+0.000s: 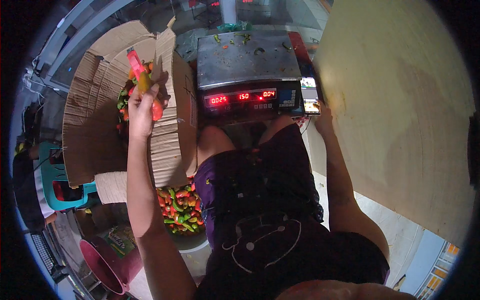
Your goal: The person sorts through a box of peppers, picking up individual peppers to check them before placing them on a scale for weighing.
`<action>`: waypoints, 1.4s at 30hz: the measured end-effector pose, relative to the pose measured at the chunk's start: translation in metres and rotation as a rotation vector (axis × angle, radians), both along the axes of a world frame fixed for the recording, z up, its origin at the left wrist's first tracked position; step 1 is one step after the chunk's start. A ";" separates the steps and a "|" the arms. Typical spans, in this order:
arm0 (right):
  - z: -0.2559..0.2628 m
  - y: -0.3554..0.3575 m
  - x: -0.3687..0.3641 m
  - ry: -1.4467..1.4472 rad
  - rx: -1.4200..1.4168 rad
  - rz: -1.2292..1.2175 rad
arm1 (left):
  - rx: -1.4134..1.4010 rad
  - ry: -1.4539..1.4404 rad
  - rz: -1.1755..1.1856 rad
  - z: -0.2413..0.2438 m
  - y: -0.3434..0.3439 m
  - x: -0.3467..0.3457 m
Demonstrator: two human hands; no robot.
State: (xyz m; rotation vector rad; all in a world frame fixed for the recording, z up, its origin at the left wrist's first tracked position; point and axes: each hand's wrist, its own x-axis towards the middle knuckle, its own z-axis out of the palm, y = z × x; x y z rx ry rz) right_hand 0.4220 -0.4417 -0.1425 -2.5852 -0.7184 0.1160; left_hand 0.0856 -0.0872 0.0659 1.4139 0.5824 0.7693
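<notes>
My left hand (pixel 141 112) is over the open cardboard box (pixel 84 116), holding peppers. A yellow-green pepper (pixel 144 83) sticks up past the fingers, and a red-orange one (pixel 157 110) shows at the palm side. Just beyond the fingertips is a pink tool with a metal end (pixel 135 63); whether the hand grips it, I cannot tell. More red, green and orange peppers (pixel 123 101) lie inside the box. At the right, my right hand (pixel 324 116) is at the lower corner of a lit smartphone (pixel 311 97); its fingers are partly hidden.
Before my knees stands a digital scale (pixel 243 98) with red digits, pepper scraps on its steel pan (pixel 247 60). A pale bucket (pixel 193 243) of peppers is beside my left thigh. A pink bucket (pixel 108 262) and teal plastic chair (pixel 62 198) are left; a wooden board (pixel 390 112) stands right.
</notes>
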 end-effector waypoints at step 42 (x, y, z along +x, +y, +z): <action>0.091 0.048 0.010 0.362 0.904 0.158 | 0.018 -0.006 0.010 -0.015 0.010 -0.004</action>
